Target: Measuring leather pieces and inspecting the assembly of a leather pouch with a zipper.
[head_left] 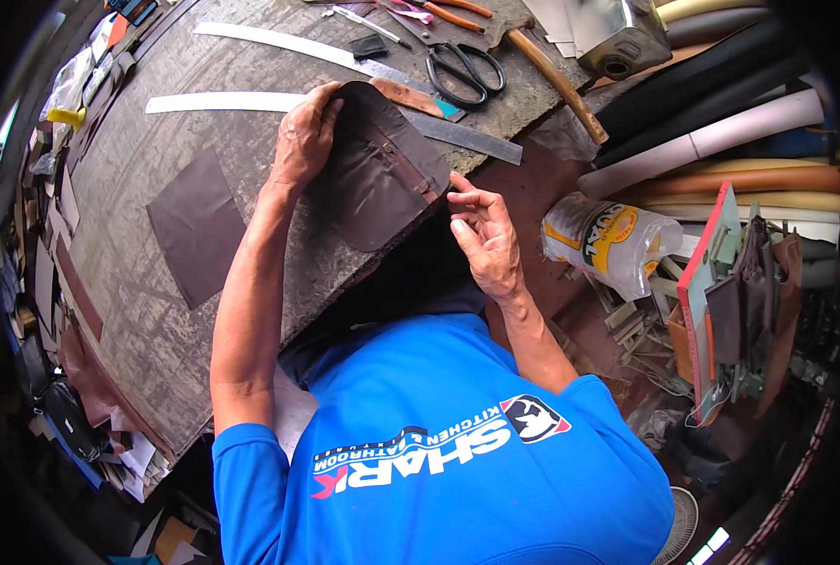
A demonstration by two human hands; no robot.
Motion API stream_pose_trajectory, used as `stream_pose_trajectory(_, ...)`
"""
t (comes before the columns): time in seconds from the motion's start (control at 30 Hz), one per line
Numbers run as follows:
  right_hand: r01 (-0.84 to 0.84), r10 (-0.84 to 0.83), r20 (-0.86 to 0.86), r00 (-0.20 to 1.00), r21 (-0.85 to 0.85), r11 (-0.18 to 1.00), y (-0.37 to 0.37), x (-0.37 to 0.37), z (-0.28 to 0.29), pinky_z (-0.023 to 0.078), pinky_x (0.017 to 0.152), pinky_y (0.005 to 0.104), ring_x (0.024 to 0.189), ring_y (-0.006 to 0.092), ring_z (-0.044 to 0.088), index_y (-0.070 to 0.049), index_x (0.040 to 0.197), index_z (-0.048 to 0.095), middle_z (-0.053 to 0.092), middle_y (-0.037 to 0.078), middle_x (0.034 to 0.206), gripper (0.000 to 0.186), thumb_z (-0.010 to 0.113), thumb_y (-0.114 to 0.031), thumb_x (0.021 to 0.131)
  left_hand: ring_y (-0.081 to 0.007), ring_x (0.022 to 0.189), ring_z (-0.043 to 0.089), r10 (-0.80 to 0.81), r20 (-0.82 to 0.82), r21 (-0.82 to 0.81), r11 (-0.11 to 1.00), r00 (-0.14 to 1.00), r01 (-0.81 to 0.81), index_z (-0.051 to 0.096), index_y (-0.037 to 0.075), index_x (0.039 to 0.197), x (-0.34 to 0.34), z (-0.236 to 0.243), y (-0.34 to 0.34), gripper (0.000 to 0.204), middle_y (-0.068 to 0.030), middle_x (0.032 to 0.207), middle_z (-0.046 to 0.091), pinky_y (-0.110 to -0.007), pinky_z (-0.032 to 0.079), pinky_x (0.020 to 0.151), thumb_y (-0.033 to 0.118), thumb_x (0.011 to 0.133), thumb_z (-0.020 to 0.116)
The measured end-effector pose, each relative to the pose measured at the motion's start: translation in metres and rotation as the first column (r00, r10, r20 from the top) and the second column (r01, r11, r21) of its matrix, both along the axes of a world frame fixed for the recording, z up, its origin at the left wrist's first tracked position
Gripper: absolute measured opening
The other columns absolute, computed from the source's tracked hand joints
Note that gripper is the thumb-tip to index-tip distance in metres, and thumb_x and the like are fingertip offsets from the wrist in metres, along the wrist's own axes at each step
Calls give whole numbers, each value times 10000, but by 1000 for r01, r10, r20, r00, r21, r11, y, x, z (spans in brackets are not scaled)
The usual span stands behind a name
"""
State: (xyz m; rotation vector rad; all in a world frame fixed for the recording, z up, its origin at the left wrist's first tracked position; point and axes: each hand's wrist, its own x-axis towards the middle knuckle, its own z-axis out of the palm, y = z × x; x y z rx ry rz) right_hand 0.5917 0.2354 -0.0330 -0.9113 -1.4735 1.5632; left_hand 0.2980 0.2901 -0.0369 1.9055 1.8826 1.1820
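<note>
Fingers of the left hand pinch a dark brown panel by its upper left corner, seemingly to steady it on the table; the panel's right side lies beside the fingers of the right hand, loosely curled, thumb apart.

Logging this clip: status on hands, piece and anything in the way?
Left hand grips dark piece by its far-left corner. Right hand at its right edge, grip unclear. Ruler partly hidden behind.
</note>
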Motion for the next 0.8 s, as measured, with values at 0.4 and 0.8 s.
stream_pose_trajectory(0.4,-12,-66,270,961,278,961,-12,-12,2,473,943,367,1149,301,562,-13,1213,488,481,177,1410,379,566,37,845,-346,1010,626,11,15,25,1000,1000,-11,588,39,1166,4,-1,-4,252,-163,1050,651,-402,493,862,116,927,566)
stream_pose_trajectory(0.8,8,-94,254,963,320,947,-29,-13,9,469,975,386,1219,326,544,2,1174,486,472,211,1409,283,549,-3,898,-346,1000,614,19,6,47,999,1000,-19,588,44,1159,5,-3,-7,246,-155,1045,635,-399,485,857,126,928,566)
